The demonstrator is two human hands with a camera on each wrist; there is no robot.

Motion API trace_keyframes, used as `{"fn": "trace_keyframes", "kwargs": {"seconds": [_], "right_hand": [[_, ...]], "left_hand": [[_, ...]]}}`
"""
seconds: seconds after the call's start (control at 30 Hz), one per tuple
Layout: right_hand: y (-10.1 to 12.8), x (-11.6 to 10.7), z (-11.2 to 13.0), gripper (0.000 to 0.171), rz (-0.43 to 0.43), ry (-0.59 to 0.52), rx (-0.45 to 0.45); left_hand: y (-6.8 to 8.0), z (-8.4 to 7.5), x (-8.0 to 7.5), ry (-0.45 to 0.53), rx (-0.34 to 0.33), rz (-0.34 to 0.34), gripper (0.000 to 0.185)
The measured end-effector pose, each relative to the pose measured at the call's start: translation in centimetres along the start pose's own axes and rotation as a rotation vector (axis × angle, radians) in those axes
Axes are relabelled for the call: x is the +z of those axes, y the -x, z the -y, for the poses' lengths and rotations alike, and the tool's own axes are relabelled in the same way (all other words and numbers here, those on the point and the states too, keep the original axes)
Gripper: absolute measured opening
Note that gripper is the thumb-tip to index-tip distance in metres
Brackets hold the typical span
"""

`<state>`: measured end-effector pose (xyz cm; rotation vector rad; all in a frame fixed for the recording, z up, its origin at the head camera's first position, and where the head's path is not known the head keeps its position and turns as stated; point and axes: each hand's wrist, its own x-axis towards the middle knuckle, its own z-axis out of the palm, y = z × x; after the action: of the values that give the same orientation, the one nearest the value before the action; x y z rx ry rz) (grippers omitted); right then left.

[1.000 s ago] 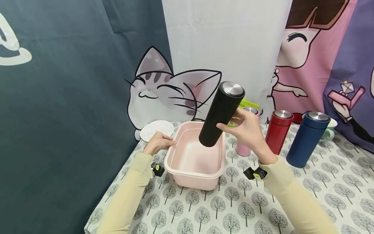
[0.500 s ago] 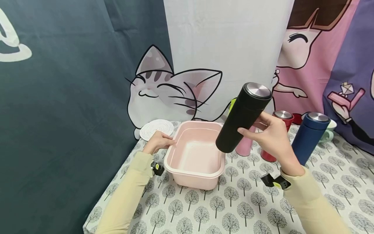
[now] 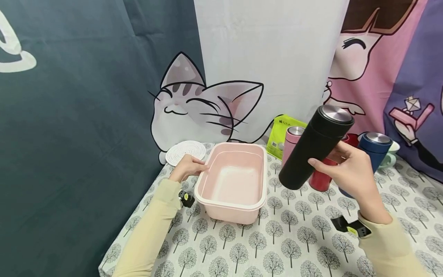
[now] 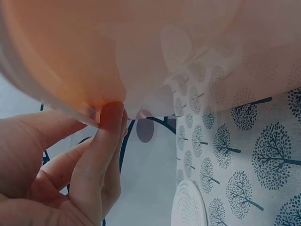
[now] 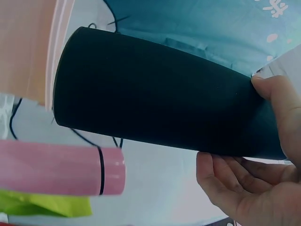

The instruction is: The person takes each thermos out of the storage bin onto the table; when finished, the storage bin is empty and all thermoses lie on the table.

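Near the back edge of the surface (image 3: 294, 238) stand a pink flask (image 3: 290, 143), a red flask (image 3: 320, 177) and a blue flask (image 3: 374, 151), just behind my right hand (image 3: 349, 171). It holds the black flask (image 3: 315, 148) tilted in the air, fingers around its body. My left hand (image 3: 188, 167) pinches the left rim of the pink basin (image 3: 232, 184).

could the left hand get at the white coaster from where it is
Probably yes: the left hand rests on the pink tub's rim, and the white coaster lies just behind it with nothing between them.
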<state>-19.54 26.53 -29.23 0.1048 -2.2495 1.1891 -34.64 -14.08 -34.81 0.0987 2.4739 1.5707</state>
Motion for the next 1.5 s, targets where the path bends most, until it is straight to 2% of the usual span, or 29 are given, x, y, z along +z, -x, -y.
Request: {"fn": "trace_keyframes", "kwargs": {"seconds": [0.2,0.47,0.7,0.9,1.3,1.5], "right_hand": [[0.9,-1.2,-0.9,0.038,-0.020,0.023,0.015],[2.1,-2.8,-2.7,0.048,-0.014,0.100,0.072],[2.8,-3.8,-5.0,0.052,-0.003,0.154,0.079],[3.2,-4.7,-6.8,0.065,-0.012,0.255,0.144],[4.1,-6.8,-9.8,0.069,-0.063,0.348,0.219],[4.4,-7.5,-11.6,0.068,-0.087,0.357,0.263]], "left_hand": [[0.3,-0.1,-0.2,0.011,-0.008,0.011,0.035],[0.1,0.1,-0.1,0.003,-0.002,0.009,0.036],[0.2,0.1,0.0,-0.007,-0.018,0.002,0.036],[0.2,-0.1,0.0,-0.006,-0.025,0.002,0.037],[0.3,-0.4,-0.1,0.006,-0.024,-0.001,0.035],[0.3,-0.3,-0.1,0.005,-0.022,0.000,0.035]]}}
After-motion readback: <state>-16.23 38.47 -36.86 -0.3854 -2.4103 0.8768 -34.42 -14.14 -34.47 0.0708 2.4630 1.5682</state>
